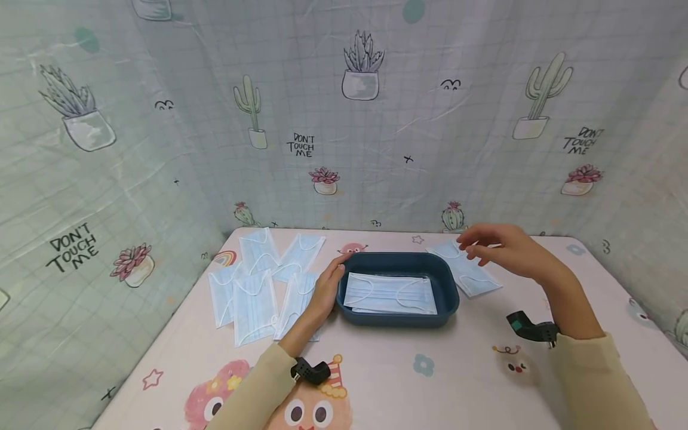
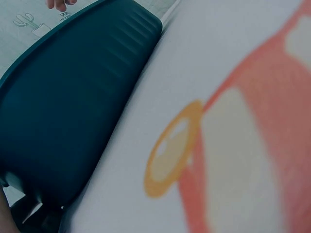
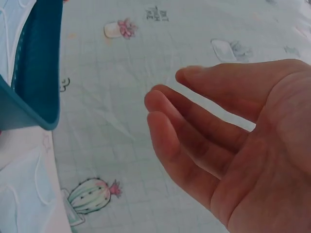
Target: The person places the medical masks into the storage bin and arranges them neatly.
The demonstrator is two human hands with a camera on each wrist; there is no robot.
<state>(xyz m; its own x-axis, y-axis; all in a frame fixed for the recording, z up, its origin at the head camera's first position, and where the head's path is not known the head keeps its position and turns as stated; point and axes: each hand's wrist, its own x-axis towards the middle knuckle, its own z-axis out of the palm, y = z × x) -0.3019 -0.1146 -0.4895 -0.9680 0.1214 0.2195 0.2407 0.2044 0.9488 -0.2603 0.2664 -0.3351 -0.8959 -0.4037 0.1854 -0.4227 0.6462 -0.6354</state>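
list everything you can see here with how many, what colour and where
disposable face masks: five visible, light blue, overlapping left of the tray
face mask: one, light blue, right of the tray
top face mask: one, light blue, inside the tray; number beneath unclear
tray: one, dark blue, on the table
tablecloth: one, pale pink with cartoon prints, under everything
backdrop: pale grey-green with potted-plant prints, behind and beside the table
sleeves: two, beige, on the forearms
wrist cameras: two, black, one per wrist
left hand: one, touching the tray's left side
right hand: one, raised, fingers empty
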